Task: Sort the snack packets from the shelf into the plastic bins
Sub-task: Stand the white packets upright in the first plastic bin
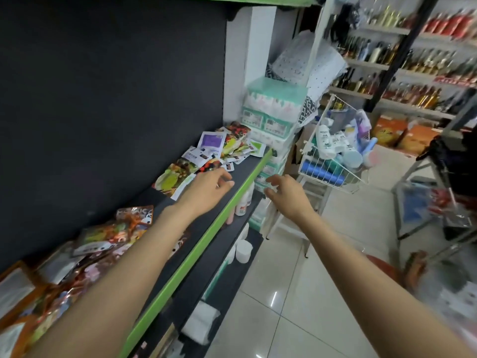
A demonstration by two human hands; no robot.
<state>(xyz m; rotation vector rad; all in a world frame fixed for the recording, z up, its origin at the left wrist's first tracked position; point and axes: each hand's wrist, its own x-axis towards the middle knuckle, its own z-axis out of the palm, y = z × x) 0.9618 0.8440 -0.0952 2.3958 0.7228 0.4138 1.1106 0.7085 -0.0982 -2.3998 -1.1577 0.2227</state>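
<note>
Left hand (209,186) hovers, loosely curled, over glossy flat snack packets (180,171) — empty.

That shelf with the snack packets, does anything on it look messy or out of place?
Yes. The snack packets lie in a loose heap at the far end of the shelf, overlapping at odd angles rather than in rows. A second jumbled pile sits nearer.

packet print (209,144): blurred, text not readable
near packets (113,235): partly hidden by left forearm, cut off at left edge
left hand (209,186): fingertips blurred, contact with packets cannot be told
right hand (285,192): fingers smeared by motion
lower shelf items (242,250): half hidden under green shelf edge (206,237)
far bottles (418,60): blurred, labels too small
right floor clutter (438,210): blurred, cut off at edge, not identifiable
</note>
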